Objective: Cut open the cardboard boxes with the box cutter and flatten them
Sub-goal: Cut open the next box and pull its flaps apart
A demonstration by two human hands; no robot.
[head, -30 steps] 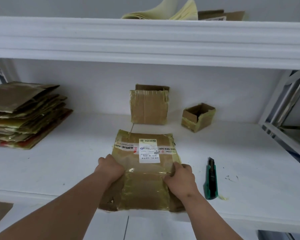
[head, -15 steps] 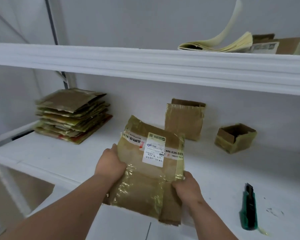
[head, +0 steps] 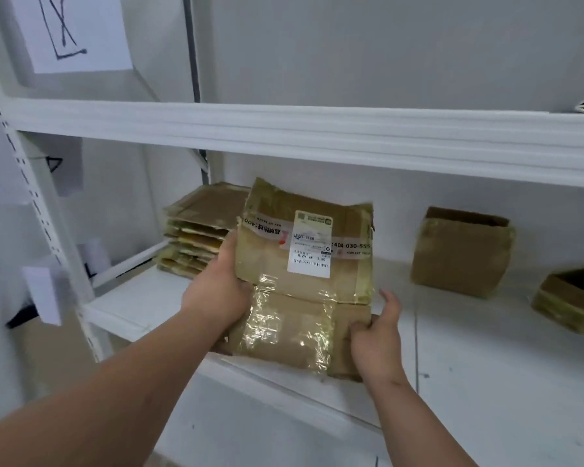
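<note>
A flattened cardboard box (head: 273, 264) with clear tape and a white shipping label is lifted above the white shelf (head: 486, 382), tilted up toward me. My left hand (head: 218, 291) grips its left edge. My right hand (head: 380, 335) holds its lower right corner, fingers partly loosened. Behind the held box, a stack of flattened boxes (head: 199, 237) lies at the shelf's back left. An upright taped box (head: 462, 252) stands at the back right, and a small open box (head: 570, 298) lies tipped near the right edge. The box cutter is out of view.
An upper shelf beam (head: 317, 136) runs across just above the held box. A perforated white upright post (head: 38, 203) stands at the left with paper notes (head: 78, 32) taped to the wall behind it.
Both hands lifted the flattened box off the shelf and carried it left toward the stack. The view swung left, and the box cutter left the frame.
</note>
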